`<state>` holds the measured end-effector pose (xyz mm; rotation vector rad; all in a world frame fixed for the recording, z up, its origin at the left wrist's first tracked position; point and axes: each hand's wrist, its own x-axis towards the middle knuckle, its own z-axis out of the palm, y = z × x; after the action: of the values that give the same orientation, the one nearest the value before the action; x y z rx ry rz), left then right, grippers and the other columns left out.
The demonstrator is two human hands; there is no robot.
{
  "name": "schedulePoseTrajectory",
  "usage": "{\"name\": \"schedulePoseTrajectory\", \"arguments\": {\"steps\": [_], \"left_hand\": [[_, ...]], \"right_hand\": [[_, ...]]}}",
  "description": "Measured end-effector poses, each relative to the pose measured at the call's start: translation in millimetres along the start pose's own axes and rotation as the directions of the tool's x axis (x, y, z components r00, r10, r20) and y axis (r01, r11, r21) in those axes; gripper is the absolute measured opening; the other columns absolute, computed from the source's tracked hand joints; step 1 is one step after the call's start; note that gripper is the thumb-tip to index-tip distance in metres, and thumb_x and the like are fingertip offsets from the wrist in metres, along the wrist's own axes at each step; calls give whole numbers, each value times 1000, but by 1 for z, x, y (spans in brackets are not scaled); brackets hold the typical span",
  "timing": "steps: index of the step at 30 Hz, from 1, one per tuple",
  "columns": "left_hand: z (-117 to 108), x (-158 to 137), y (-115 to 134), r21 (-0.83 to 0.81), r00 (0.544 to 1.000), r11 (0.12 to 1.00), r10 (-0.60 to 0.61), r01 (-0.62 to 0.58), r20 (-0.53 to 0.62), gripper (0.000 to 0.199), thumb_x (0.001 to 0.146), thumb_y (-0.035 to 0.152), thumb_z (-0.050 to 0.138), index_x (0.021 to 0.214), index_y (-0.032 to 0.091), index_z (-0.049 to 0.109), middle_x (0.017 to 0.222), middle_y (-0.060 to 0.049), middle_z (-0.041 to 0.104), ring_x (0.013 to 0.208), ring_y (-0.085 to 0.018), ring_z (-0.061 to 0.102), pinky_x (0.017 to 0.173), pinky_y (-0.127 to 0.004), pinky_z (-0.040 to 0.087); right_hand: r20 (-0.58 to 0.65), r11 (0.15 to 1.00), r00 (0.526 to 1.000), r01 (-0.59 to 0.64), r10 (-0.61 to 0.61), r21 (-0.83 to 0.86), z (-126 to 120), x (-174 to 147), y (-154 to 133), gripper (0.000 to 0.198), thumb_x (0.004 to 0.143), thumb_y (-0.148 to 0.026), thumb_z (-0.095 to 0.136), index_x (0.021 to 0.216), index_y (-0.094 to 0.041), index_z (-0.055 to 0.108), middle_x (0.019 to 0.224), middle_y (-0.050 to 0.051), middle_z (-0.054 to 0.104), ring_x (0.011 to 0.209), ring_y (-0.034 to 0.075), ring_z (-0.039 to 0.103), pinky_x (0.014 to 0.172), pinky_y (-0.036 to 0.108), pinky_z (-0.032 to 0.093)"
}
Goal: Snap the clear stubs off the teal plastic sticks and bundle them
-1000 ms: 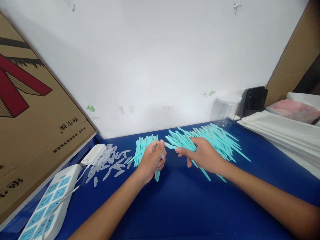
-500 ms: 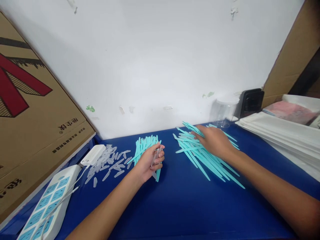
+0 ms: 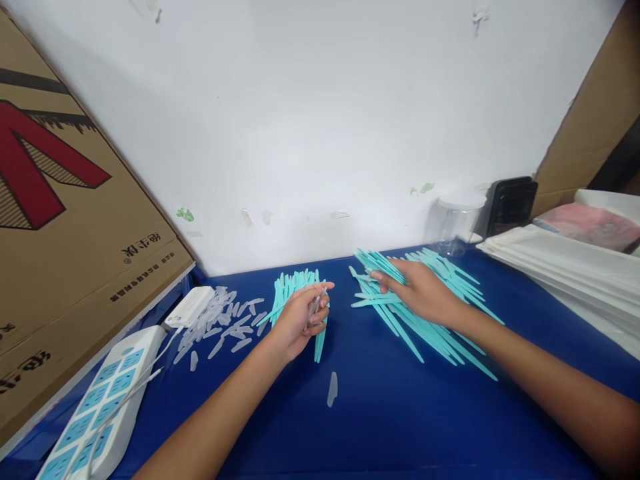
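My left hand (image 3: pixel 298 321) is closed around a few small translucent plastic covers (image 3: pixel 314 308), palm tilted up. Behind and beneath it lies a pile of slim turquoise plastic sticks (image 3: pixel 290 285). A single loose translucent cover (image 3: pixel 333 389) rests on the blue tabletop in front of this hand. My right hand (image 3: pixel 425 288) grips a bunch of turquoise sticks (image 3: pixel 383 264) between thumb and fingers, just over a larger spread of the same sticks (image 3: pixel 430 337). The sticks' exact kind is unclear.
Many translucent covers (image 3: pixel 220 320) lie scattered at left, beside a white box-shaped device (image 3: pixel 190 305) and a power strip (image 3: pixel 103 407) with cables. A clear jar (image 3: pixel 455 223), a black item (image 3: pixel 510 205) and stacked white sheets (image 3: pixel 565 267) stand at right. Cardboard (image 3: pixel 75 220) leans left.
One translucent cover has dropped from my left hand onto the table. My right hand has shifted slightly, still holding its bunch, and more sticks show spread behind it. The view has moved a little.
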<state>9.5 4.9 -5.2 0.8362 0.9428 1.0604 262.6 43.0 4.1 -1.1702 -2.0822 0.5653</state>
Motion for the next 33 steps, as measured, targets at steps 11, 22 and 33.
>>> {"name": "schedulePoseTrajectory", "arguments": {"steps": [11, 22, 33], "left_hand": [[4, -3, 0, 133, 995, 988, 70, -78, 65, 37, 87, 46, 74, 110, 20, 59, 99, -3, 67, 42, 0, 24, 33, -14, 14], [1, 4, -4, 211, 984, 965, 171, -156, -51, 38, 84, 51, 75, 94, 17, 61, 106, -8, 73, 38, 2, 25, 31, -13, 17], [6, -1, -4, 306, 978, 934, 205, -185, -34, 42, 84, 57, 73, 98, 20, 59, 66, 6, 55, 37, -2, 25, 34, -16, 18]], "right_hand": [[112, 983, 994, -31, 11, 181, 5, -4, -6, 52, 99, -60, 49, 71, -20, 68, 72, 1, 65, 58, 15, 54, 62, 28, 40], [419, 875, 905, -257, 69, 411, 3, -12, -18, 27, 97, -45, 53, 110, -22, 57, 82, 2, 75, 47, 11, 43, 44, 25, 34], [476, 871, 879, -239, 7, 428, -1, -13, -23, 31, 95, -40, 56, 120, -22, 53, 90, 4, 78, 41, 9, 46, 39, 23, 37]]}}
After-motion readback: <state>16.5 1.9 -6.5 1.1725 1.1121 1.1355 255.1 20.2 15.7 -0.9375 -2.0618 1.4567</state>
